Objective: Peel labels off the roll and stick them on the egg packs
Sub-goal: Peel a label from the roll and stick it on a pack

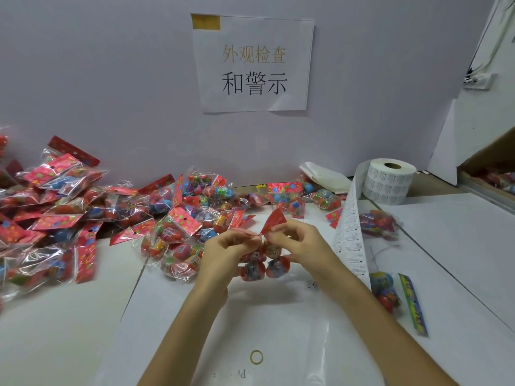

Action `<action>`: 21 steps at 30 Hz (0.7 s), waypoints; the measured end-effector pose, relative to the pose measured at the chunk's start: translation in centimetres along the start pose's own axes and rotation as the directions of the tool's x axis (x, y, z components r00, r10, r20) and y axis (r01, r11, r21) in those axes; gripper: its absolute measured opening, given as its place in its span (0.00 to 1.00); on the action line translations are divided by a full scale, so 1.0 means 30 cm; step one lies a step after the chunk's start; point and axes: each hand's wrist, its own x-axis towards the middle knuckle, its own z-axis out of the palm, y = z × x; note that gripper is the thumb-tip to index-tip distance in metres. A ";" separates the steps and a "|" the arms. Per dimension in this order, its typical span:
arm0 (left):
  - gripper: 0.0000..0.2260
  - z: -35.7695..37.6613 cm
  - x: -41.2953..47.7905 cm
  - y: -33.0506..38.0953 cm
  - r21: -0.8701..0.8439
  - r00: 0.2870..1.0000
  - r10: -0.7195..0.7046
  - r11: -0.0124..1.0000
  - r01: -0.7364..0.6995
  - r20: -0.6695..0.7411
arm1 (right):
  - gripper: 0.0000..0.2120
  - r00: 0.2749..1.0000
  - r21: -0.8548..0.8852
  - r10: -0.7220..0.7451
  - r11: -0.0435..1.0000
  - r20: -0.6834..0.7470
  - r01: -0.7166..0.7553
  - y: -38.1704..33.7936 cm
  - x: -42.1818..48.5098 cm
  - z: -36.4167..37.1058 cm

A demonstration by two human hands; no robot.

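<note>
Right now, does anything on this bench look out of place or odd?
The green-header pack at the right is the only visible one not red-headed. The label strip trails loose off the roll across the table. The held pack has a bent header.

paper sign with printed characters, 12 o'clock, on pale wall | yellow tape on its upper-left corner | white power strip, 2 o'clock, wall-mounted | cardboard box, 3 o'clock | folded white sheets, 1 o'clock | clear plastic bag, 6 o'clock, flat on white table
</note>
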 end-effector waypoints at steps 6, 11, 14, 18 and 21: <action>0.05 0.004 -0.001 -0.010 0.065 0.999 0.041 0.997 -0.039 -0.024 | 0.03 0.998 0.003 0.045 0.999 -0.039 -0.045 0.008 0.005 -0.003; 0.01 0.011 -0.015 -0.011 0.061 0.994 0.106 0.992 -0.107 0.021 | 0.03 0.996 0.048 0.058 0.997 -0.061 -0.055 0.006 0.006 -0.018; 0.04 0.017 -0.012 -0.003 0.058 0.996 0.086 0.995 -0.087 0.029 | 0.03 0.995 0.049 0.050 0.998 -0.084 -0.046 0.010 0.008 -0.021; 0.08 0.014 -0.016 0.005 0.045 0.998 0.041 0.998 -0.043 0.047 | 0.06 0.985 0.055 0.038 0.998 -0.166 -0.029 0.013 0.011 -0.024; 0.11 0.009 -0.013 -0.001 0.040 0.998 0.045 0.998 -0.047 0.048 | 0.10 0.972 -0.058 0.002 0.998 -0.233 -0.016 0.019 0.016 -0.029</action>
